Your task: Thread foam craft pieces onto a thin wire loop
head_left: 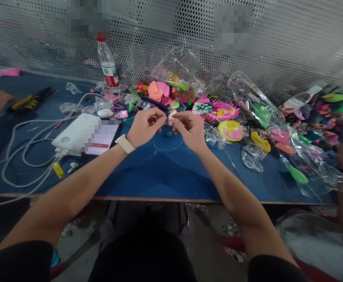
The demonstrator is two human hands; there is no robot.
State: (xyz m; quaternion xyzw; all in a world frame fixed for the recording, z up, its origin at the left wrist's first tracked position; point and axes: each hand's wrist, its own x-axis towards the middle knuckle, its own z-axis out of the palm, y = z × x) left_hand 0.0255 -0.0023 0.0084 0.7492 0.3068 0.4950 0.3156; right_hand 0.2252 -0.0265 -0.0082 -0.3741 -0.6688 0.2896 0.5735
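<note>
Near the middle of the blue table, my left hand [146,127] and my right hand [191,129] meet almost fingertip to fingertip, both closed in a pinch. A thin clear thread [168,150] hangs in a loop below them, running up toward the fingers of each hand. Whatever else lies between the fingertips is too small to make out. A small teal piece [168,134] shows just beneath the hands. Right behind them are colourful foam pieces [159,91] and clear plastic wrappers.
On the left are a white power bank [76,134] with cables, a phone [102,137] and yellow-black pliers [29,102]. A bottle [108,64] stands by the mesh partition [159,23]. Wrapped foam shapes [230,130] spread rightward. Other people's arms show at both edges.
</note>
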